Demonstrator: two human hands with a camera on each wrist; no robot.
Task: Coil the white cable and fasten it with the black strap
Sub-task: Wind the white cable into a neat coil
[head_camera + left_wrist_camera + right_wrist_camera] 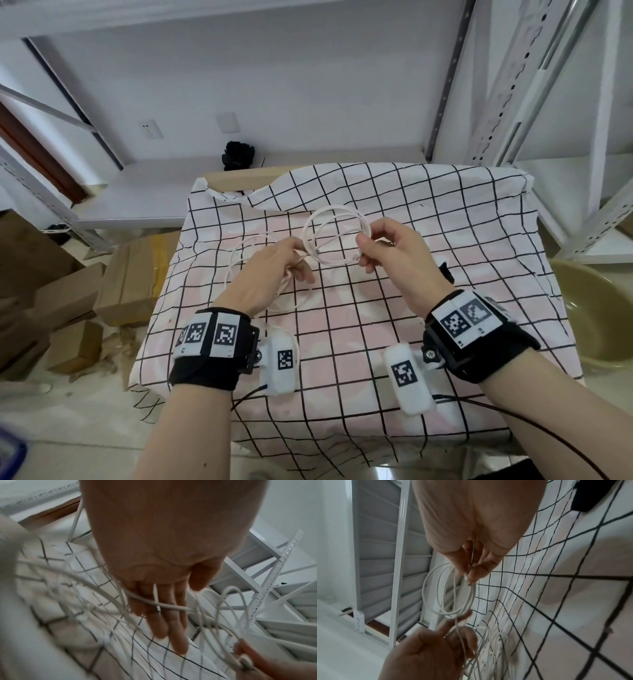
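Note:
My right hand (pixel 364 251) pinches a small coil of the white cable (pixel 337 209) between thumb and fingers, held just above the checked cloth. The same pinch and coil (pixel 433 601) show in the right wrist view under my right hand (pixel 469 572). My left hand (pixel 301 267) holds the trailing cable, which runs between its fingers (pixel 164 615); more loose loops (pixel 239 260) lie on the cloth to the left. The black strap (pixel 446 272) lies on the cloth right of my right wrist, partly hidden by it, and shows as a dark shape (pixel 594 493).
A checked cloth (pixel 411 192) covers the table. Cardboard boxes (pixel 130 274) are stacked on the floor to the left, a beige basin (pixel 589 308) sits to the right. White metal shelving (pixel 513 102) stands behind and right, and a black object (pixel 238 154) sits on the low shelf.

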